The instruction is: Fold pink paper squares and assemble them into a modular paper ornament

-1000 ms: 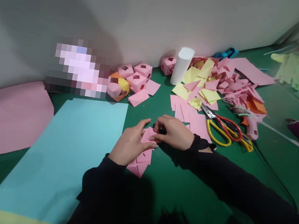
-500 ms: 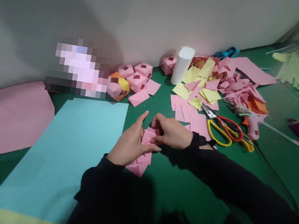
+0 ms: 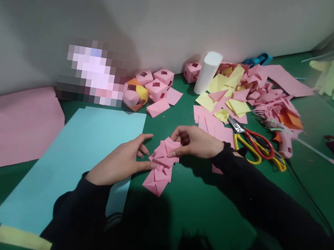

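Note:
Several folded pink paper pieces (image 3: 161, 168) lie overlapping in a small pile on the green surface (image 3: 202, 223). My right hand (image 3: 194, 142) pinches a folded pink paper piece (image 3: 170, 146) at the top of the pile between thumb and fingers. On the pile's left side is my left hand (image 3: 127, 156), fingers apart, its thumb tip touching or just beside the pile's edge. Under the left forearm lies a large light-blue sheet (image 3: 87, 150).
Behind the hands stand pink folded-paper balls (image 3: 156, 89) and a white cylinder (image 3: 207, 72). Scissors (image 3: 249, 142), a pink glue gun (image 3: 285, 143) with its cord, and yellow paper scraps (image 3: 236, 106) lie to the right. A pink sheet (image 3: 20, 127) rests at left.
My left hand has drawn back to the left from over the pile, uncovering more of the pink pieces. My right hand stays at the top of the pile. The view has shifted slightly.

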### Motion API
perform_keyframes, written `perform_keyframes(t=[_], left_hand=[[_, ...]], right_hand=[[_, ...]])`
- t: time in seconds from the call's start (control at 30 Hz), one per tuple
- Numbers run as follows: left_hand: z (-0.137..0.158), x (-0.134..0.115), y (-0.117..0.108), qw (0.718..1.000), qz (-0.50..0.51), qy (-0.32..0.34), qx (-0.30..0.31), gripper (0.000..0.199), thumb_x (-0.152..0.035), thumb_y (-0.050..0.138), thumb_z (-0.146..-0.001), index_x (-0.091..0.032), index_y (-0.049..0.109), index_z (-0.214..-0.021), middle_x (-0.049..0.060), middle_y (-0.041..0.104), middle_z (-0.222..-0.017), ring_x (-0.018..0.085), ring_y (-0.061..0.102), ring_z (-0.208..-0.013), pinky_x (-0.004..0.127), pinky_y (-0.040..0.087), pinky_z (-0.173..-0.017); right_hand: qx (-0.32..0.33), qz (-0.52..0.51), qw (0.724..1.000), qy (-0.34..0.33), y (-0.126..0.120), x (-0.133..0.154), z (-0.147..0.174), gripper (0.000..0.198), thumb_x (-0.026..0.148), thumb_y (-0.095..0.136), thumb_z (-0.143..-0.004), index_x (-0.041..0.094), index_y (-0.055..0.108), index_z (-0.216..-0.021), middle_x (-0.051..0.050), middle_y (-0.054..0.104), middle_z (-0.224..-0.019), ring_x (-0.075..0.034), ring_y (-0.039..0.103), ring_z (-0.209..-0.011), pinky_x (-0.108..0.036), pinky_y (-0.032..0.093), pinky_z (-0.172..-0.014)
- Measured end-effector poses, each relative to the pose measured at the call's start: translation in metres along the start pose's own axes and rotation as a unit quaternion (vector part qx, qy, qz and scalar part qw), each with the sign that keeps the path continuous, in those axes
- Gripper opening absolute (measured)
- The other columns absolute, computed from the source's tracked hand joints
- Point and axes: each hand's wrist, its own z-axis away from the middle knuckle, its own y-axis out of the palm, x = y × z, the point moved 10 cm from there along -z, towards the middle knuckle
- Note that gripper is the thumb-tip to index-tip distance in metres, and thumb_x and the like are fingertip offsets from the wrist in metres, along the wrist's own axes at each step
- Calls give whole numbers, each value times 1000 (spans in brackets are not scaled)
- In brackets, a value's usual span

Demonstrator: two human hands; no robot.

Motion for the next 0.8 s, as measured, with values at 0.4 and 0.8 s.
perform_keyframes(t=[0.4, 0.8], left_hand=[[3, -9, 19, 995, 67, -13, 68, 95, -38, 73, -69, -21, 24, -148, 4, 58, -98, 23, 60, -93, 37, 47, -81], [4, -8, 15, 1000, -18, 3, 21, 83, -32, 69, -71, -20, 34, -145, 9, 55, -109, 24, 57, -95, 39, 46, -85]], right_hand=[[-18, 134, 991, -1, 22, 7, 2, 46, 32, 85, -64, 16, 58, -98, -1, 62, -85, -11, 58, -64, -23, 43, -58], [19, 283, 957, -53, 37, 23, 5, 49, 25, 84, -67, 12, 60, -108, -11, 57, -104, -21, 58, -89, -32, 48, -78]])
